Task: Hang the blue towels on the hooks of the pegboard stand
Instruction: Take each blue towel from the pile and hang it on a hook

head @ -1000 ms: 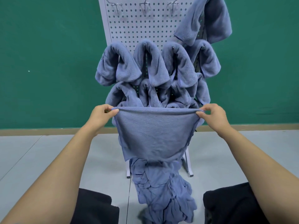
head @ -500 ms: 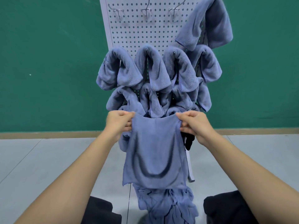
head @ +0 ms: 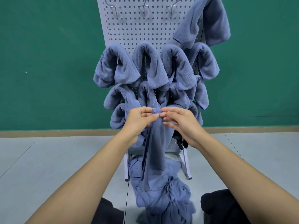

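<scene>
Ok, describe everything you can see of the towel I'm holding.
The towel is blue-grey, soft-looking terry cloth with a stitched hem. Its top edge is gathered into a narrow bunch, pinched between the left hand and right hand, which meet in front of the hung towels low on the pegboard. From there it hangs in long vertical folds, its lower end in front of the pile on the floor.

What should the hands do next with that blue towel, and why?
Probably lift the soft blue cloth towel to a bare metal hook atop the white pegboard stand: the left hand and right hand pinch its bunched top edge, and lower rows look full.
</scene>
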A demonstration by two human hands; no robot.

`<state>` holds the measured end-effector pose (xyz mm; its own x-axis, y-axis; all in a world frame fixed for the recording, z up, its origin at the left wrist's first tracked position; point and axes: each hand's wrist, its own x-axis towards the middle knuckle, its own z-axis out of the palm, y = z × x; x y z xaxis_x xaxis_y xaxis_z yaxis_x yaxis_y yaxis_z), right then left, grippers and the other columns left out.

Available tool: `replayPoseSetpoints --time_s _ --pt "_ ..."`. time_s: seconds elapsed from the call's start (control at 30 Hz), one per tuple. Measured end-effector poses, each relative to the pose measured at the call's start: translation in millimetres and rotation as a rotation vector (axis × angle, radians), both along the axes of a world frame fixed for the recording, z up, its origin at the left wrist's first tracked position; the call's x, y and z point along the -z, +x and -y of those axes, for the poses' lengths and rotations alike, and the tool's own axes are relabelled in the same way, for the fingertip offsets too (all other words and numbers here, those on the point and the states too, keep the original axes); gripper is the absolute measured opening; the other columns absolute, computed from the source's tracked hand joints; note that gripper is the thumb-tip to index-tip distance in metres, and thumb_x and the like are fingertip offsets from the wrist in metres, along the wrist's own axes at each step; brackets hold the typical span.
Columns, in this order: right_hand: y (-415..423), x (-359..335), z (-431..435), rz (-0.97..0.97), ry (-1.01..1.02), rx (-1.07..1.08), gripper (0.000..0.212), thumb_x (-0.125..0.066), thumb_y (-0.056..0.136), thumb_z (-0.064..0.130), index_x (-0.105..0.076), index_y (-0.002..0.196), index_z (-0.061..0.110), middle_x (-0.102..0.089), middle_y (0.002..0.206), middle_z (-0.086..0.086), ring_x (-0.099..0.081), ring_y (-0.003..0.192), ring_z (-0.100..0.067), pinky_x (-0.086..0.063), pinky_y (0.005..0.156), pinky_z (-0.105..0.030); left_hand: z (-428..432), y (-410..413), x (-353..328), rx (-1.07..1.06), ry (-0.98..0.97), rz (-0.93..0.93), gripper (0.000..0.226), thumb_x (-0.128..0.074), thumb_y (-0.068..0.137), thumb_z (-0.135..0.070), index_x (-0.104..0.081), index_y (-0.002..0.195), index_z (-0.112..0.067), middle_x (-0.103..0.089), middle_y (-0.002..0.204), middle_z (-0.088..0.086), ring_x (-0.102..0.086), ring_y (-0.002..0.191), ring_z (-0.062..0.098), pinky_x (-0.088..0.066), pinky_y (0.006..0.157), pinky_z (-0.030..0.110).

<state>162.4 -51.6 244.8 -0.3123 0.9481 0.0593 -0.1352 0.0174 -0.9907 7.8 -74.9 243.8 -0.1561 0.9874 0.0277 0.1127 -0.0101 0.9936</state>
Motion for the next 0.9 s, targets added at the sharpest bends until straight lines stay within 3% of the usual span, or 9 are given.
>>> replayPoseSetpoints --time_s 0.13,0.23,0.3,0.33,0.43,0.53,0.63,0.8,0.9 --pt "22 4 -17 0.347 0.332 0.188 0.032 -0.071 0.084 0.018 -0.061 0.113 0.027 -0.059 0.111 0.010 -0.052 0.101 -0.007 -0.042 0.089 -0.020 -2 1 -1 0.056 0.005 0.020 0.014 -0.061 0.091 -0.010 -0.068 0.103 -0.008 -0.069 0.092 0.010 -0.054 0.085 0.022 -0.041 0.080 0.036" --pt "35 10 -25 0.593 0.346 0.012 0.065 -0.081 0.071 0.043 -0.048 0.128 0.042 -0.045 0.131 0.018 -0.036 0.128 -0.006 -0.033 0.103 -0.027 -1 2 -4 0.144 0.039 0.030 0.015 -0.056 0.092 -0.006 -0.069 0.097 -0.012 -0.066 0.094 0.012 -0.055 0.088 0.022 -0.041 0.086 0.037" --pt "39 13 -28 0.683 0.302 -0.124 0.062 -0.083 0.069 0.039 -0.055 0.124 0.034 -0.055 0.124 0.012 -0.048 0.118 -0.002 -0.038 0.098 -0.023 -1 1 -5 0.172 0.038 0.030 0.017 -0.054 0.093 -0.006 -0.068 0.094 -0.015 -0.063 0.092 0.011 -0.054 0.088 0.021 -0.041 0.086 0.035" --pt "40 13 -28 0.712 0.294 -0.145 0.047 -0.083 0.072 0.034 -0.063 0.114 0.026 -0.062 0.109 0.010 -0.056 0.102 -0.002 -0.043 0.087 -0.020 -2 -1 -4 0.161 0.031 0.026 0.017 -0.054 0.093 -0.006 -0.068 0.092 -0.015 -0.063 0.090 0.009 -0.054 0.086 0.019 -0.042 0.084 0.033" --pt "44 4 -27 0.635 0.371 0.018 0.012 -0.079 0.078 0.023 -0.067 0.076 0.018 -0.060 0.071 0.006 -0.050 0.063 0.001 -0.039 0.061 -0.013 -7 -11 -4 0.038 0.004 0.065 0.014 -0.054 0.092 -0.006 -0.067 0.096 -0.009 -0.060 0.074 0.002 -0.052 0.067 0.011 -0.043 0.074 0.027" --pt "46 -4 -25 0.406 0.354 0.149 0.007 -0.077 0.080 0.018 -0.071 0.081 0.014 -0.065 0.077 0.006 -0.056 0.069 0.002 -0.045 0.068 -0.008 -12 -17 -1 -0.028 -0.034 0.147 0.015 -0.054 0.092 -0.006 -0.065 0.102 -0.004 -0.051 0.071 0.002 -0.045 0.058 0.009 -0.046 0.075 0.028" --pt "40 -2 -23 0.371 0.303 0.154 0.010 -0.076 0.080 0.018 -0.071 0.084 0.010 -0.066 0.078 0.005 -0.058 0.071 -0.001 -0.047 0.068 -0.010 -10 -12 -1 0.009 -0.051 0.142 0.009 -0.056 0.091 -0.010 -0.063 0.097 -0.011 -0.053 0.074 0.001 -0.047 0.065 0.013 -0.044 0.069 0.027" --pt "36 -1 -22 0.354 0.301 0.146 0.011 -0.074 0.082 0.018 -0.070 0.084 0.009 -0.067 0.080 0.002 -0.058 0.073 -0.004 -0.047 0.070 -0.014 -3 2 8 0.083 0.004 -0.154 0.031 -0.075 0.080 -0.029 -0.061 0.106 -0.020 -0.064 0.093 -0.004 -0.056 0.079 0.008 -0.041 0.062 0.019" --pt "36 3 -22 0.417 0.309 0.137 0.014 -0.075 0.082 0.022 -0.071 0.084 0.009 -0.068 0.081 0.003 -0.058 0.073 -0.003 -0.045 0.066 -0.011 -7 7 16 -0.015 0.120 -0.235 0.011 -0.076 0.080 -0.022 -0.068 0.086 -0.015 -0.067 0.079 -0.004 -0.058 0.069 0.004 -0.044 0.063 0.016"
